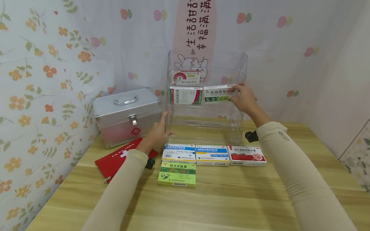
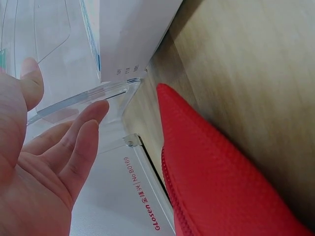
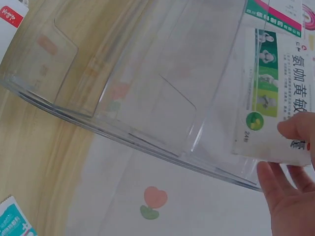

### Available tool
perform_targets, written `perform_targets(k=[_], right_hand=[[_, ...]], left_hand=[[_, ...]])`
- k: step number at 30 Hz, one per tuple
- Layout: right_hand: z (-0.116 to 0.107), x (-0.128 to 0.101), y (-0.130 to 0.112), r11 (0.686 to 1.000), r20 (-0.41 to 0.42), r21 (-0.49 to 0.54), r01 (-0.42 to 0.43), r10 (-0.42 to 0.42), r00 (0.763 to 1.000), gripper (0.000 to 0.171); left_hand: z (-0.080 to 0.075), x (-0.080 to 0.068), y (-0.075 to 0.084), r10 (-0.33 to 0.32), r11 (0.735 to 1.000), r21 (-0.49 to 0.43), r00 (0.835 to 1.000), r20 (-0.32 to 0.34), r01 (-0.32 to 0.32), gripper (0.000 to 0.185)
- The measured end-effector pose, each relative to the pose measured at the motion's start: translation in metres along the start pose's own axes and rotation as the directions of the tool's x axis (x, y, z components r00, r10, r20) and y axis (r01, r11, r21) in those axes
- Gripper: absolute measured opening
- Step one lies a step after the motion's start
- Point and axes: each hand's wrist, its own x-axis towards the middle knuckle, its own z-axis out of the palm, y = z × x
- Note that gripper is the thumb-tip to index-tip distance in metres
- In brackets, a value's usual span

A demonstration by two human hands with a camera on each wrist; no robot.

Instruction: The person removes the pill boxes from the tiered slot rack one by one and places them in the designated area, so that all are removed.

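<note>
My right hand (image 1: 246,100) pinches the right end of a white and green medicine box (image 1: 217,93), thumb in front and fingers behind. The box sits slightly tilted at the middle level of a clear acrylic rack (image 1: 204,123); its front print (image 3: 268,73) faces outward in the right wrist view. Left of it, on the same level, is a white medicine box with green and pink edges (image 1: 185,96). A white and pink box (image 1: 186,78) stands one tier higher. My left hand (image 1: 156,134) is at the rack's left side, fingers extended and thumb apart, holding nothing.
Before the rack lie two blue and white boxes (image 1: 179,153), a red and white box (image 1: 247,156) and a green box (image 1: 177,174). A silver first-aid case (image 1: 127,114) stands left, with a red pouch (image 1: 116,159) in front. A curtain hangs behind.
</note>
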Motion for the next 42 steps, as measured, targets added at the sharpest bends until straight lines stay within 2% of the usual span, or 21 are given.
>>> perform_targets(k=[9, 16, 22, 35, 42], right_hand=[[-0.002, 0.001, 0.001, 0.997, -0.139, 0.016, 0.078, -0.075, 0.987, 0.022], [-0.005, -0.002, 0.0, 0.978, -0.251, 0.02, 0.206, -0.194, 0.948, 0.026], [-0.008, -0.015, -0.006, 0.955, -0.262, -0.007, 0.295, -0.287, 0.922, 0.025], [-0.001, -0.042, -0.016, 0.947, -0.31, 0.084, 0.31, -0.271, 0.911, 0.032], [0.001, -0.055, -0.011, 0.927, -0.356, 0.152, 0.343, -0.272, 0.894, 0.032]], left_hand=[[0.0, 0.001, 0.0, 0.01, 1.0, 0.027, 1.0, 0.001, -0.01, 0.092], [0.001, 0.001, 0.0, -0.002, 1.0, 0.004, 1.0, 0.005, 0.002, 0.092], [0.001, 0.001, 0.001, 0.0, 1.0, -0.03, 1.0, 0.018, 0.0, 0.091], [-0.001, 0.0, 0.003, -0.017, 1.0, 0.005, 1.0, 0.021, 0.017, 0.091], [-0.001, -0.001, 0.001, -0.005, 1.0, 0.007, 1.0, 0.01, 0.005, 0.093]])
